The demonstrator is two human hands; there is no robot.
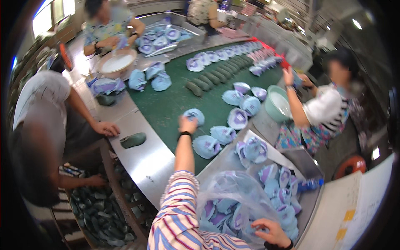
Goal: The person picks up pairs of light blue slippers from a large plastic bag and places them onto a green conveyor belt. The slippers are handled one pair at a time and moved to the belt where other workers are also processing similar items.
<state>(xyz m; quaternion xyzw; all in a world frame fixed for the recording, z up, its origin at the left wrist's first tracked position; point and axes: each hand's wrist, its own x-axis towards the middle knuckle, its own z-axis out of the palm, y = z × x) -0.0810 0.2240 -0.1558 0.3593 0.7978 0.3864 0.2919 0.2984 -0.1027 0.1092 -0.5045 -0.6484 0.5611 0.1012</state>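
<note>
My left hand (188, 123) reaches out over the green work surface, its fingers closed on a light blue shoe upper (194, 115). Two more blue uppers with purple linings (207, 146) lie just to its right and nearer. My right hand (273, 233) is low at the right, fingers apart and slightly bent, beside a clear plastic bag (233, 183) full of blue and purple uppers. No object shows in that hand. Around the bag, a metal tray (309, 164) holds loose uppers (273, 187). A group of uppers (250, 104) lies farther right on the green surface.
Dark green shoe lasts (214, 76) stand in a row between rows of uppers. Another lies on the metal edge (133, 140) by a co-worker's hand (106, 128). A crate (127, 200) of lasts is lower left. Co-workers sit by a beige basin (131, 68) and a green basin (271, 96).
</note>
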